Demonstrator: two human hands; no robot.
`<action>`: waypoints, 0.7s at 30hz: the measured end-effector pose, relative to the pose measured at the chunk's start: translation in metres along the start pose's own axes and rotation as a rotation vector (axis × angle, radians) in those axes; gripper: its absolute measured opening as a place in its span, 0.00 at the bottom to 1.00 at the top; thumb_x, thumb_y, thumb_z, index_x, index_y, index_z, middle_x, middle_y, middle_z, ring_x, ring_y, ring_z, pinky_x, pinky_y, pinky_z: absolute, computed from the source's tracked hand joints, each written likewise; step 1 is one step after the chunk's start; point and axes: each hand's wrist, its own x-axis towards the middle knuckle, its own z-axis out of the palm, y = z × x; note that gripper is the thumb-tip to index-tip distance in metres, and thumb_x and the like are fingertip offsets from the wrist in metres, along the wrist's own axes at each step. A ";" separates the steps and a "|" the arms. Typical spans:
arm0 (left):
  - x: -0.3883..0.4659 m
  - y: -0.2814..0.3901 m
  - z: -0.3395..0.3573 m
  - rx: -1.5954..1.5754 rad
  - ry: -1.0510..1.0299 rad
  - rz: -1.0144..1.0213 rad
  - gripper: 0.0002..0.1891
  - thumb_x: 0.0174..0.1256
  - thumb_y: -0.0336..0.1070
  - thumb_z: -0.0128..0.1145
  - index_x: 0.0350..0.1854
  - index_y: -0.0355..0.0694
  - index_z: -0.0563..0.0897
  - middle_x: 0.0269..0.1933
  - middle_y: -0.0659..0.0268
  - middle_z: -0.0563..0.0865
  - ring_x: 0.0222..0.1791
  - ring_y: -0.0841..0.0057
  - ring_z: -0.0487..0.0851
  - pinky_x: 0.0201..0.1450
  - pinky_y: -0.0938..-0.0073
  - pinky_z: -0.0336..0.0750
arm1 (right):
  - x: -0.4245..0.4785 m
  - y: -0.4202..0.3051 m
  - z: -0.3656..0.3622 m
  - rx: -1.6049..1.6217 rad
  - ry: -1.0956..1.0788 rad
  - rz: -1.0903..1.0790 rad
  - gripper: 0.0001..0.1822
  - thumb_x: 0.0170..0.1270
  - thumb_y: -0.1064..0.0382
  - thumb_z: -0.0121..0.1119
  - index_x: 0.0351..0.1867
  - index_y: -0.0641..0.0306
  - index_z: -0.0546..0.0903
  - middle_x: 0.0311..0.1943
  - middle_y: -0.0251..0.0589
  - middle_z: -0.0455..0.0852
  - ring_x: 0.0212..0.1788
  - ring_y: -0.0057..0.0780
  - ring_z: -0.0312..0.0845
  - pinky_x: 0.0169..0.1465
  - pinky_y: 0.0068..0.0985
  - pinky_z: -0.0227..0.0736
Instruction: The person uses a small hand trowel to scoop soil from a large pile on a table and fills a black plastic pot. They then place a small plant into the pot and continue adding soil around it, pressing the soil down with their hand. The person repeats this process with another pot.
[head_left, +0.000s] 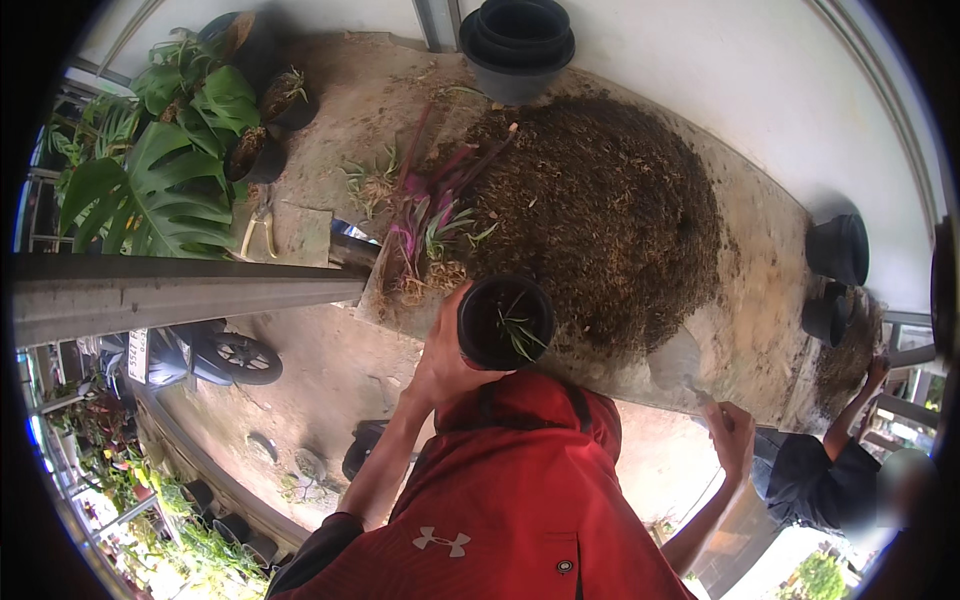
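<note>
My left hand (442, 356) grips a black plastic plant pot (469, 330) by its side, at the bench's near edge in front of my body. Inside the pot stands a small seedling with thin green leaves (517, 330), and its interior is dark. Lower right, my right hand (729, 435) is closed around the handle of a trowel. The flat grey trowel blade (673, 361) lies over the bench beside a broad heap of dark potting mix (600, 202). Left of the heap lie uprooted plants with purple and green leaves (427, 217), their pale roots exposed.
Stacked black pots (517, 75) stand at the back, more pots (836, 251) on the right. Yellow-handled pruning shears (260, 229) lie near potted monstera leaves (157, 195). A metal post (187, 292) crosses at left. Another person (810, 476) works at right; a motorcycle (202, 356) is parked lower left.
</note>
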 end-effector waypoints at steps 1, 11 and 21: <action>0.000 0.002 -0.002 0.001 -0.013 -0.009 0.73 0.42 0.47 0.96 0.90 0.33 0.59 0.83 0.43 0.73 0.84 0.45 0.74 0.86 0.47 0.72 | 0.004 -0.012 -0.007 -0.012 -0.023 -0.010 0.33 0.75 0.35 0.72 0.38 0.71 0.92 0.17 0.39 0.77 0.23 0.27 0.73 0.33 0.37 0.67; 0.019 0.058 -0.012 0.555 0.047 0.080 0.19 0.55 0.36 0.81 0.52 0.52 0.96 0.85 0.49 0.66 0.91 0.40 0.52 0.90 0.24 0.42 | 0.040 -0.092 -0.022 -0.020 -0.026 -0.194 0.30 0.73 0.38 0.77 0.42 0.71 0.95 0.18 0.33 0.73 0.24 0.22 0.65 0.31 0.35 0.60; 0.040 0.045 0.027 0.795 0.003 0.259 0.08 0.54 0.32 0.77 0.37 0.50 0.93 0.85 0.49 0.64 0.92 0.38 0.49 0.81 0.02 0.32 | 0.037 -0.115 -0.025 -0.008 -0.074 -0.270 0.24 0.74 0.45 0.79 0.41 0.70 0.94 0.17 0.29 0.72 0.22 0.17 0.60 0.28 0.32 0.52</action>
